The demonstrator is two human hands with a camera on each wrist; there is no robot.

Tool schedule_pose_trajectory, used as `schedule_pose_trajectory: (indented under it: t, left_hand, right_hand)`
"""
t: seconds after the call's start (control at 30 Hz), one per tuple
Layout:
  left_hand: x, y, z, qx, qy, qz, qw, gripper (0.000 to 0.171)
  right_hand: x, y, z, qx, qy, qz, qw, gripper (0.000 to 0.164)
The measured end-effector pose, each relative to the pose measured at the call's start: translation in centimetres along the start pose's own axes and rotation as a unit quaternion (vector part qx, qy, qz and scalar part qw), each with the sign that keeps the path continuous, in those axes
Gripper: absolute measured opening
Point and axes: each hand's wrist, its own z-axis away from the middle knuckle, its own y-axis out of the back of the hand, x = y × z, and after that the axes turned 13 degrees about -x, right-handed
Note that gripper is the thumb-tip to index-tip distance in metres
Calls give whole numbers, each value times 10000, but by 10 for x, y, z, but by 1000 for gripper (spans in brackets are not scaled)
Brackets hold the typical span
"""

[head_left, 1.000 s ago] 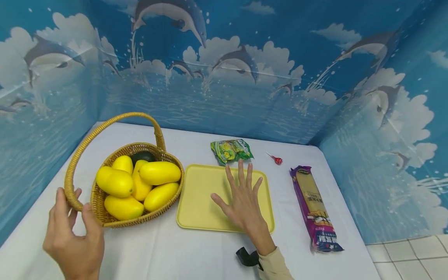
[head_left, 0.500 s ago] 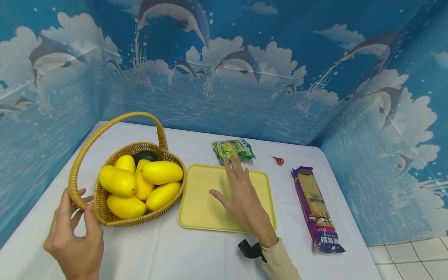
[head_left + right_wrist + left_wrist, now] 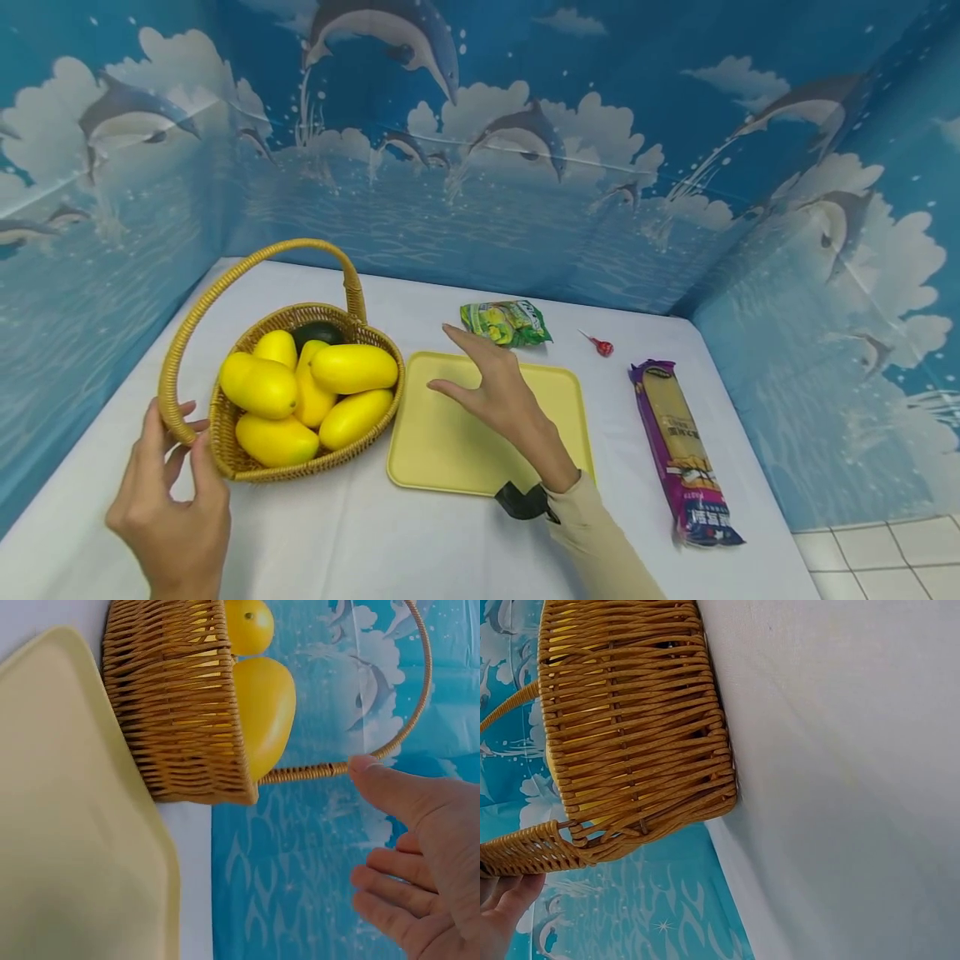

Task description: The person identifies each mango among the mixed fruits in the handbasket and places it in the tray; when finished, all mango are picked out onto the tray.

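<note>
Since half a second ago, the person's right hand (image 3: 491, 379) has moved over the yellow tray (image 3: 442, 433) towards its left side and turned more edge-on. Left of the tray, just beside it, stands the wicker basket (image 3: 637, 712); whether the two touch, I cannot say. It carries yellow mangoes (image 3: 354, 368) and one dark fruit, which looks like an avocado (image 3: 317, 335).

Its arched handle (image 3: 307, 243) is held low, at the end farther from the tray, by the left hand (image 3: 174, 500), with thumb on one side and fingers curled on the other. How firmly they press, I cannot tell. The right hand is spread, thumb well apart from the fingers, and holds nothing.

Steadying the basket seems to me the step in hand. To do it well, I think, the left hand should hold the handle without pulling it upward, so that the basket does not tip towards the tray. If the right hand takes a mango, it would better keep this wide gap until thumb and fingers are on both sides, because such smooth fruit may roll
</note>
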Motion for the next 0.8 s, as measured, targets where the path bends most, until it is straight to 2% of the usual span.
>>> schedule_pose_trajectory:
  t: [0.13,0.3,0.63,0.8]
  left_hand:
    - [0,0,0,-15,-62,80,9999,57]
    - [0,1,-1,-45,-89,69,9999,57]
    - [-1,2,-1,-33,-140,157,9998,55]
    - [0,3,-2,-138,-36,100,9998,55]
  right_hand:
    - [-1,-7,-13,24,380,-147,9992,71]
    - [-4,-18,-28,-365,587,-412,9968,69]
    - [-4,-42,-55,-1302,577,-640,9877,65]
    - [0,-51,-63,-1720,520,-634,9817,67]
